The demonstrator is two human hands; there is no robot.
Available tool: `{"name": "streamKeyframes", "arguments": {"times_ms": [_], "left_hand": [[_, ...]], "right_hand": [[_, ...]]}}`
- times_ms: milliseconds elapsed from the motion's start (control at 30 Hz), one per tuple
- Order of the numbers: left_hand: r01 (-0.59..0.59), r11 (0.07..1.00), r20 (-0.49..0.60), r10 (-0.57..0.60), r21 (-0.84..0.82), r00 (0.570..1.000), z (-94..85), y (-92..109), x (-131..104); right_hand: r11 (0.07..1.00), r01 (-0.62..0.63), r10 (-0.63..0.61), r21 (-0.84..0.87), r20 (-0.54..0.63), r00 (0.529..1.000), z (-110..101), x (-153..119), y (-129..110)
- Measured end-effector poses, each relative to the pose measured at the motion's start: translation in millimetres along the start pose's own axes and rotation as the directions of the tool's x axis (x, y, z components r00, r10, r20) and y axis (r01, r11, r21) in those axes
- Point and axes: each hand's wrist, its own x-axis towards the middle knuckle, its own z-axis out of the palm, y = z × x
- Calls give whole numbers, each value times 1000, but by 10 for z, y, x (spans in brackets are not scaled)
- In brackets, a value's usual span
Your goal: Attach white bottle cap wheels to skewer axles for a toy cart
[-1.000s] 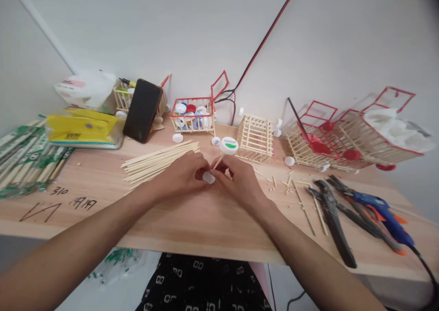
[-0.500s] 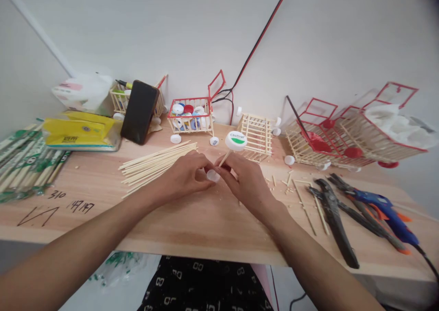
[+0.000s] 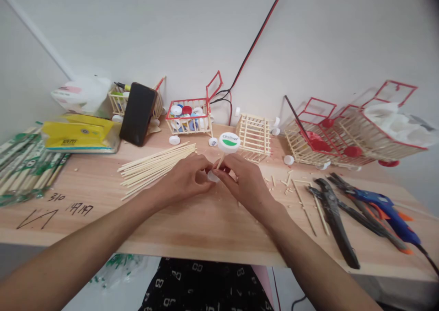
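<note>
Pinching a short wooden stick between thumb and fingers, the right hand holds it tilted over the middle of the bench. At the stick's upper end sits a white cap with green and dark print. The left hand, its thumb and fingers brought close together, seems to grip the edge of a pale disc at the lower end, though the fingers partly cover it. Beyond the left hand lies a fanned pile of thin sticks. Farther back stand a red-rimmed cart full of bottle caps and a plain cart frame. Pliers and a blue glue gun lie to the right, near scattered stick pieces.
</note>
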Motion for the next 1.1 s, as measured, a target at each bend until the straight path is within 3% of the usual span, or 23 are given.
{"name": "streamKeyframes", "arguments": {"times_ms": [500, 1100], "left_hand": [[22, 993, -44, -28, -118, 999, -31, 149, 17], [19, 994, -29, -22, -104, 999, 10, 134, 10]], "right_hand": [[998, 40, -31, 55, -159, 987, -123, 13, -13], [995, 51, -42, 80, -108, 993, -91, 3, 7]]}}
